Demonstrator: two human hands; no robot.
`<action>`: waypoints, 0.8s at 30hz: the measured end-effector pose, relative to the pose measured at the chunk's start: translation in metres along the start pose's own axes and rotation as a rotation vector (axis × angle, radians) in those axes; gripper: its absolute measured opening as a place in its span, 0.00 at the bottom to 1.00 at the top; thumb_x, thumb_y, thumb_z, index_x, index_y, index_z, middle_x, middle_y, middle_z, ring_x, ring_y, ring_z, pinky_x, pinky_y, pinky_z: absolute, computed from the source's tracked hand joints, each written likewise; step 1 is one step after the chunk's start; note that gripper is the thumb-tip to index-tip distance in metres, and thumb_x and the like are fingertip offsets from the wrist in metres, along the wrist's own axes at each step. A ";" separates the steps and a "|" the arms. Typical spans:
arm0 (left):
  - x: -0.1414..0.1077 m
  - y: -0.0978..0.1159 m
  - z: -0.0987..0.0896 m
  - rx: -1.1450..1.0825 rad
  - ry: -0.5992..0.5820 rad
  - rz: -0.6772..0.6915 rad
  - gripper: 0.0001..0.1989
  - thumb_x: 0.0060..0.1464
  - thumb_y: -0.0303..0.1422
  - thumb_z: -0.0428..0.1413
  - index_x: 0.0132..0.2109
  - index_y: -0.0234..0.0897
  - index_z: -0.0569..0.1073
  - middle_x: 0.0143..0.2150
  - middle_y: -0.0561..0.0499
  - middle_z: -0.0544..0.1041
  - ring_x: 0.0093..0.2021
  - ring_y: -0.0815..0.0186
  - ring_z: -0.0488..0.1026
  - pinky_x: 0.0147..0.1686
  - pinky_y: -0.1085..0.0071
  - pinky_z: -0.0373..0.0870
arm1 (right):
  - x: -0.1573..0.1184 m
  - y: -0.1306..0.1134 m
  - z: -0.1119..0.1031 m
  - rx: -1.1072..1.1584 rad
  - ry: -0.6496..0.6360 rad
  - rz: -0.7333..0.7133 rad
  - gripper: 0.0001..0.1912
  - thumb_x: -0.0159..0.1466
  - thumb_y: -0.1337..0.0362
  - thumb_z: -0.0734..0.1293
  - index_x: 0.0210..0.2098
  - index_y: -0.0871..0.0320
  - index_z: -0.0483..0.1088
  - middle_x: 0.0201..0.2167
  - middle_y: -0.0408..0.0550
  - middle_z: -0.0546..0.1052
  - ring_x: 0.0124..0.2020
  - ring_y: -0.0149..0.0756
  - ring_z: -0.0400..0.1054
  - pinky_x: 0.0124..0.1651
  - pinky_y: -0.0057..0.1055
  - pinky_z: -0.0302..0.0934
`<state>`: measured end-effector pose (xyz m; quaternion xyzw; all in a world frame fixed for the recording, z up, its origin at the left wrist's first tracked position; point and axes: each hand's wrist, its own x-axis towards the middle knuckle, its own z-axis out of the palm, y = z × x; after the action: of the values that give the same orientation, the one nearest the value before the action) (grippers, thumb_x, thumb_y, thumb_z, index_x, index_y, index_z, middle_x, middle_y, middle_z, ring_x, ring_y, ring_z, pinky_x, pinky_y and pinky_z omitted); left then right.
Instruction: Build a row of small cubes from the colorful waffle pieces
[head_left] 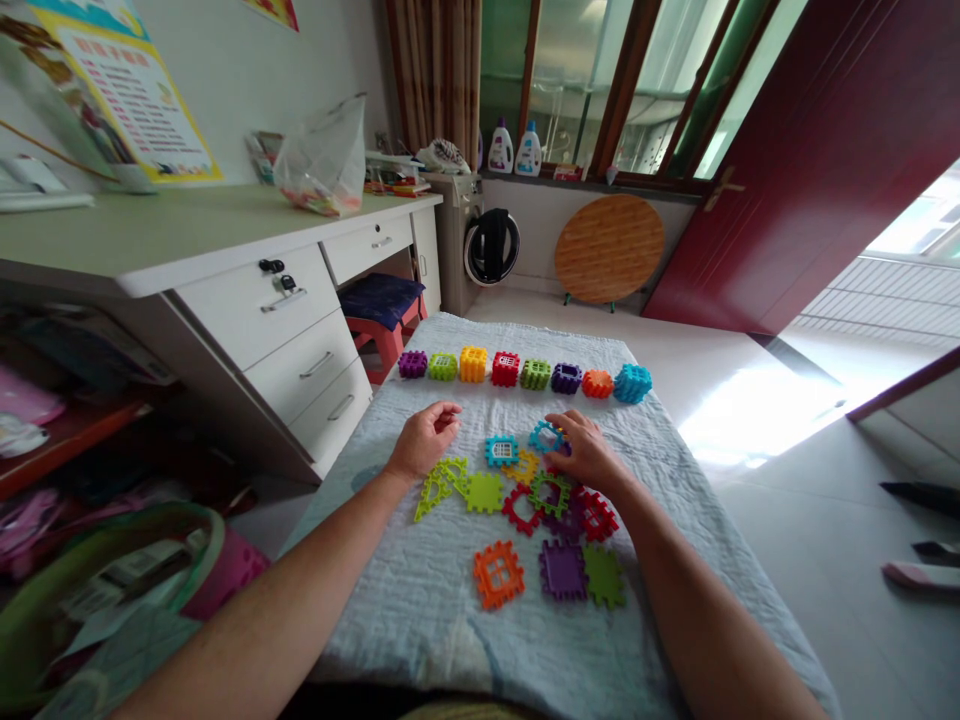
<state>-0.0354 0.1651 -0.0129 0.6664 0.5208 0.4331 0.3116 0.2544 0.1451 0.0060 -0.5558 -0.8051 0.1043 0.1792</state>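
My right hand [589,452] reaches over a pile of flat toothed plastic building pieces, its fingers closed at the edge of a blue ring-shaped piece [545,437]. Parts of the pieces beneath those fingers are hidden. To the left, my left hand [427,442] hovers with curled fingers and nothing visible in them. Below it lie light-green triangular pieces [441,487] and a light-green square [484,493]. A blue window piece [502,451] lies between the hands. Nearer me are an orange window piece [499,575], a purple square [564,570] and a green square [604,576].
A row of several assembled toy cubes, among them a red cube [505,369] and a blue one [633,383], crosses the cloth-covered table [420,620] beyond my hands. On the left stands a white desk [247,300]; a stool [382,305] is tucked beside it.
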 end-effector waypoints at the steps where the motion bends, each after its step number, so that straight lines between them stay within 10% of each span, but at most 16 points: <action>1: 0.000 0.000 0.000 0.000 0.002 0.001 0.14 0.49 0.33 0.53 0.44 0.34 0.72 0.34 0.49 0.77 0.35 0.65 0.75 0.38 0.70 0.72 | 0.000 -0.001 0.000 -0.012 -0.004 -0.002 0.27 0.53 0.62 0.68 0.53 0.57 0.65 0.45 0.51 0.69 0.48 0.44 0.61 0.50 0.38 0.53; 24: -0.004 0.005 0.000 -0.004 -0.010 0.043 0.12 0.50 0.31 0.53 0.43 0.34 0.73 0.33 0.49 0.77 0.34 0.65 0.75 0.37 0.70 0.72 | 0.013 -0.011 0.000 -0.193 -0.138 0.032 0.25 0.52 0.58 0.69 0.49 0.57 0.69 0.42 0.53 0.70 0.44 0.45 0.61 0.47 0.38 0.52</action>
<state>-0.0335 0.1601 -0.0091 0.6790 0.5038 0.4375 0.3061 0.2408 0.1534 0.0128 -0.5746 -0.8129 0.0670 0.0672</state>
